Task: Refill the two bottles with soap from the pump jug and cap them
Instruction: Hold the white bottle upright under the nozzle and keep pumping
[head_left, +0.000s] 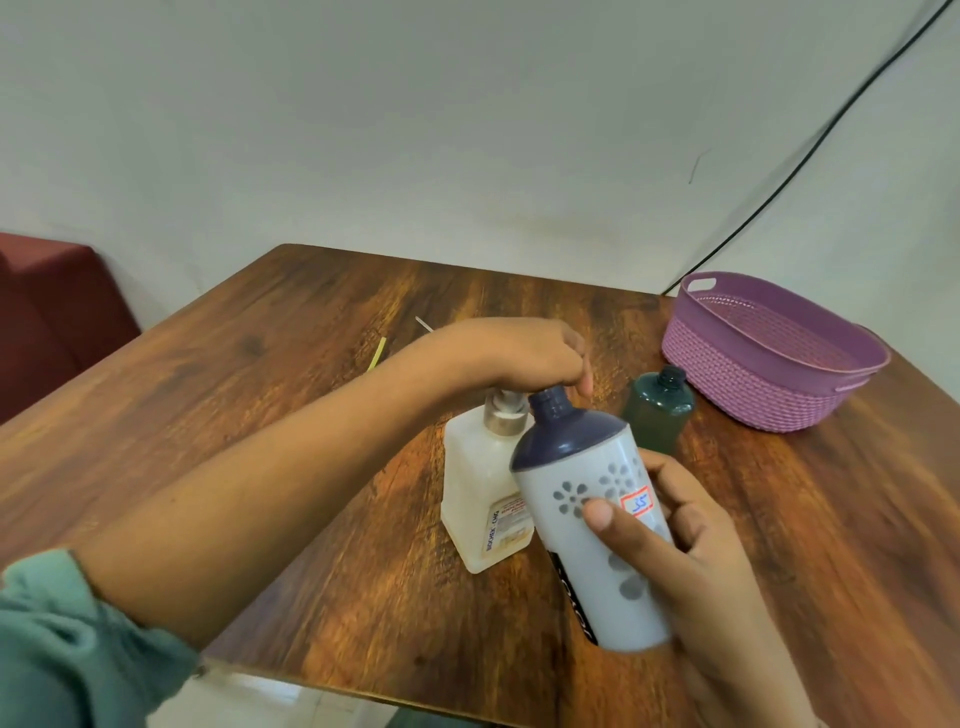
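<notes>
The translucent pump jug stands mid-table with pale soap inside. My left hand sits on top of its pump head, fingers curled down over it, so the nozzle is hidden. My right hand grips a white bottle with grey flower prints and a dark blue shoulder. The bottle is tilted, and its open, capless neck lies just under my left hand by the pump. A dark green bottle stands upright behind it, also without a cap. No caps are in view.
A purple woven basket sits at the table's right back corner. A thin yellow stick lies beyond my left arm on the wooden table. A dark red seat stands at left. A black cable runs down the wall.
</notes>
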